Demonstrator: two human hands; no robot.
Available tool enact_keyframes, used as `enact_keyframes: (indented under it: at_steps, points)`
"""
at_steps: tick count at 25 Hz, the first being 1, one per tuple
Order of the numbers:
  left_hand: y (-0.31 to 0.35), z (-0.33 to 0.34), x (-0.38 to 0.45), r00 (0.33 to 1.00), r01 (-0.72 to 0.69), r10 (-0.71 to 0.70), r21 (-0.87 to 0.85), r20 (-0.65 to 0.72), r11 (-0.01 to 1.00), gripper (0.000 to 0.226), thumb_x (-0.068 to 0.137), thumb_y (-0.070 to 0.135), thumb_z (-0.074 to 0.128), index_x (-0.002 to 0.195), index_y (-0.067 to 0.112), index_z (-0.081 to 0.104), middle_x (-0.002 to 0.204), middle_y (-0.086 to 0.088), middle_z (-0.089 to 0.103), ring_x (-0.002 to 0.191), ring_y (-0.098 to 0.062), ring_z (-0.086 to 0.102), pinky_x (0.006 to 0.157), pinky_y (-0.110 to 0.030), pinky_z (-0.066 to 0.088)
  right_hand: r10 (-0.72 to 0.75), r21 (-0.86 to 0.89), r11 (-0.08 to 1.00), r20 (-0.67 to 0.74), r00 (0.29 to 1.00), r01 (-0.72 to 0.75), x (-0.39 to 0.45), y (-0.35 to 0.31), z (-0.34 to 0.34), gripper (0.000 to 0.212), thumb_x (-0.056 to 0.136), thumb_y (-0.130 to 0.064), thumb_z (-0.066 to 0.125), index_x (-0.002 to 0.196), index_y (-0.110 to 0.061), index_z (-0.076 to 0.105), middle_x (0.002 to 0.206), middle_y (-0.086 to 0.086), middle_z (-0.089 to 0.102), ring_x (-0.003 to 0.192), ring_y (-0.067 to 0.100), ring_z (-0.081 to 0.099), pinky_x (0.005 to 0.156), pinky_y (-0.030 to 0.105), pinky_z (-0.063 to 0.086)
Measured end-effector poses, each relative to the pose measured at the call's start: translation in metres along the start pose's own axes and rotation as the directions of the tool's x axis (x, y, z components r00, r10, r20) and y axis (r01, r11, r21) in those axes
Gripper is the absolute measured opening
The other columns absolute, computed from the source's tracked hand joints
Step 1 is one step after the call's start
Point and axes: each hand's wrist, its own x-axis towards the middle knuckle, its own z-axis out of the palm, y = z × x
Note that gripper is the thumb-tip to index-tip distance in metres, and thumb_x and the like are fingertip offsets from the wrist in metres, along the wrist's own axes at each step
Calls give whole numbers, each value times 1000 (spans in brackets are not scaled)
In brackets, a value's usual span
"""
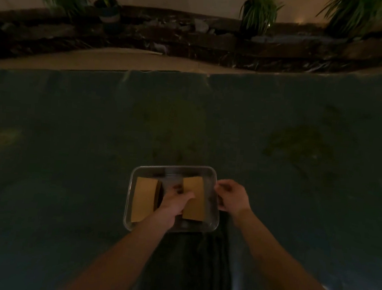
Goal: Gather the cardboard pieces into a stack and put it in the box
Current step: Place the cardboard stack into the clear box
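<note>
Cardboard pieces, tan and rectangular, lie in two groups inside a clear, round-cornered plastic box (213, 177) on a dark green cloth-covered table (72, 123): a left stack of cardboard (144, 199) against the box's left wall and a right stack of cardboard (195, 199) near its right wall, a gap between them. Both stacks run with their long axes away from the person, short edges toward the far wall of the box. The left hand (172, 206) reaches into the gap, its thumb lying over the right stack's left edge and the other fingers curled out of sight, so whether they clamp it cannot be told. The right hand (231, 198) holds the box's right rim, fingers bent around it. Potted plants (259, 9) line the dim background. The left hand is nearer; merging likely means sliding the right stack leftward.
</note>
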Motion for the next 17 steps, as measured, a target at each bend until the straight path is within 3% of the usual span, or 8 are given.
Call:
enact_keyframes:
  at_steps: [2,8,14,17]
  points:
    - [-5,7,7,1000,14,-13,10,-21,1000,54,82,27,74,126,32,44,119,-3,56,113,-28,54,101,-51,45,8,56,998,17,1000,-9,0,1,-1,9,94,-16,61,103,-15,65,98,10,69,80,18,65,59,30,58]
    - [-15,28,20,998,29,-28,24,-57,999,40,83,26,73,114,33,48,100,6,54,98,-19,50,87,-41,43,3,82,997,44,999,-7,1,1,-3,7,96,-18,59,101,-18,64,95,4,66,82,15,64,56,25,54]
    - [-19,44,22,988,-50,74,173,-138,984,44,87,30,68,129,26,54,127,-3,55,118,-26,53,100,-44,44,-32,88,996,30,999,29,6,8,-1,4,94,-20,61,93,-22,65,91,4,66,79,17,63,55,27,55]
    - [-21,45,24,973,-124,180,334,-142,934,27,90,30,65,116,27,59,120,-1,56,115,-24,55,95,-39,45,-35,75,997,33,999,32,7,8,-2,4,94,-21,62,94,-23,65,94,3,66,82,18,65,54,26,55]
